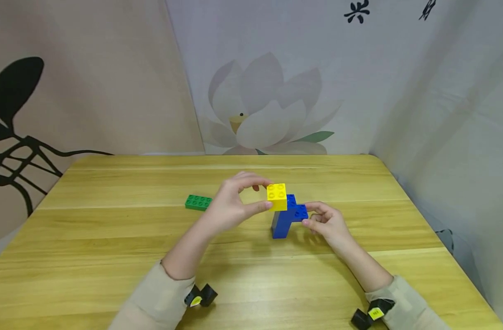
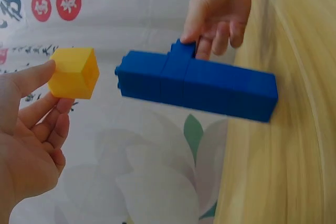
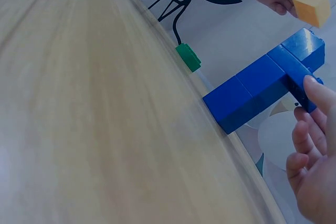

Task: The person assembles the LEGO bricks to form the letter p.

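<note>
My left hand [image 1: 228,204] pinches a yellow toy brick [image 1: 277,197] between thumb and fingers. In the left wrist view a gap separates the yellow brick [image 2: 73,73] from the studded top of a blue brick tower [image 2: 226,85]. The tower [image 1: 281,224] stands upright on the table, with one flat blue brick [image 1: 301,212] jutting out to the right below its top. My right hand [image 1: 329,224] pinches the end of that jutting brick with thumb and fingers; the right wrist view shows the thumb [image 3: 319,93] on its side.
A green brick [image 1: 198,202] lies on the wooden table [image 1: 111,233] left of the tower, partly behind my left hand. Printed cloth [image 1: 272,101] hangs behind the table's far edge. Black wrist devices [image 1: 201,295] are strapped over both sleeves.
</note>
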A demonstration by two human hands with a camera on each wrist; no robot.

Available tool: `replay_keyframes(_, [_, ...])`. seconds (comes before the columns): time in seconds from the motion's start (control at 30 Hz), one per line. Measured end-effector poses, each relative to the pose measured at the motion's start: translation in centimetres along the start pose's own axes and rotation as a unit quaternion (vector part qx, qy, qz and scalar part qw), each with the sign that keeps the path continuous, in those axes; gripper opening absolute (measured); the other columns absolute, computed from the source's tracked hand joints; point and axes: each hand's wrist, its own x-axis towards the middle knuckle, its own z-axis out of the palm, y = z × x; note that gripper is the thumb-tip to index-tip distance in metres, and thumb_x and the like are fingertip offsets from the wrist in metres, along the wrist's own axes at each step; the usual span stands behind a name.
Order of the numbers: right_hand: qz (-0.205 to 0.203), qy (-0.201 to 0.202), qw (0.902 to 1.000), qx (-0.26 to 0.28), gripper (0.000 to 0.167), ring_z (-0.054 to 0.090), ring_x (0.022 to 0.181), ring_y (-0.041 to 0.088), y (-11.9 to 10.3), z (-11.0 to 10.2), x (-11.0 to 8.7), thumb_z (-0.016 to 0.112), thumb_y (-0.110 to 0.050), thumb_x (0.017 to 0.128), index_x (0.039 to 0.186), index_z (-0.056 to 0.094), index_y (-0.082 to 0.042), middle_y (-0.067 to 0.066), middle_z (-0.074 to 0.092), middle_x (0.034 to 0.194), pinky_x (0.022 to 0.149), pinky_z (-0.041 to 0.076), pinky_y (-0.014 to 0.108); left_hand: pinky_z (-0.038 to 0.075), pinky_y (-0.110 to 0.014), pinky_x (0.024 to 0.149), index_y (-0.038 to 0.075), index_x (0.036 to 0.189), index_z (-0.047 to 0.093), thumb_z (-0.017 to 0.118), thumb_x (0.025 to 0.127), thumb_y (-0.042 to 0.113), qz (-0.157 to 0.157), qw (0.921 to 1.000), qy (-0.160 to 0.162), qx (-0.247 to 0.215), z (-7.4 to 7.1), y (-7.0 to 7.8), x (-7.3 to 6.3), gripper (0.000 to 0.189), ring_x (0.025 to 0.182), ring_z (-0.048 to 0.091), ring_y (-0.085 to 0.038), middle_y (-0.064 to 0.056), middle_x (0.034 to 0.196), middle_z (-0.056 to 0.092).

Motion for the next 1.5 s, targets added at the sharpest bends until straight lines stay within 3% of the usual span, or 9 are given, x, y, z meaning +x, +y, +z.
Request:
replay_keyframes(0.3, [-0.008,-0.006,0.9998,0.018,0.026,0.049,0.059,0.009,0.2,0.0,0.1,0.069,0.001,0.085,0.110,0.064,-0.003,0.001,0.068,0.092,0.052,0.042,0.022,0.041,-0.040,0.082,0.013,0.111,0.071,0.081,0.078,0.015,0.020,0.9998,0.003,-0.008,1.8,0.7,1.2,0.035,0.092,0.049,-0.012,0.008,0.105,0.063])
replay_keyframes(0.47, [0.000,-0.006,0.9998,0.019,0.026,0.049,0.059,0.009,0.1,0.0,0.0,0.071,-0.001,0.085,0.108,0.066,-0.013,0.000,0.066,0.090,0.053,0.042,0.022,0.041,-0.039,0.083,0.012,0.112,0.071,0.081,0.078,0.014,0.033,0.9992,-0.002,-0.023,2.8,1.0,1.8,0.035,0.092,0.050,-0.016,0.006,0.105,0.064])
replay_keyframes(0.73, [-0.006,-0.010,0.9999,0.004,0.034,0.047,0.056,0.011,0.3,-0.1,0.1,0.069,0.001,0.085,0.118,0.063,-0.007,0.003,0.060,0.075,0.052,0.041,0.024,0.042,-0.034,0.078,0.009,0.112,0.070,0.080,0.079,0.013,0.044,0.9983,-0.011,-0.036,4.4,0.9,2.5,0.035,0.093,0.050,-0.017,0.005,0.107,0.064])
replay_keyframes(1.0, [-0.024,-0.019,0.9995,0.005,0.035,0.046,0.055,0.018,0.4,-0.2,0.0,0.067,0.004,0.085,0.115,0.063,-0.014,0.001,0.053,0.068,0.052,0.040,0.027,0.044,-0.031,0.074,0.009,0.111,0.070,0.081,0.079,0.014,0.049,0.9984,-0.006,-0.027,5.7,0.7,3.1,0.035,0.092,0.048,-0.011,0.004,0.105,0.065])
replay_keyframes(1.3, [-0.013,-0.011,0.9998,0.006,0.036,0.046,0.057,0.015,0.3,-0.1,0.0,0.068,0.004,0.084,0.114,0.063,-0.016,-0.002,0.054,0.068,0.053,0.040,0.026,0.042,-0.029,0.079,0.008,0.112,0.070,0.080,0.080,0.015,0.055,0.9984,-0.005,-0.011,6.6,0.0,3.4,0.035,0.098,0.051,-0.017,0.004,0.103,0.065])
replay_keyframes(1.5, [-0.009,-0.009,0.9999,0.005,0.032,0.045,0.056,0.014,0.1,-0.1,-0.1,0.068,0.005,0.084,0.113,0.062,-0.008,-0.001,0.053,0.066,0.053,0.040,0.025,0.038,-0.036,0.087,0.007,0.113,0.070,0.079,0.081,0.016,0.056,0.9983,-0.013,0.004,6.9,-0.5,3.5,0.035,0.102,0.051,-0.022,0.002,0.103,0.065])
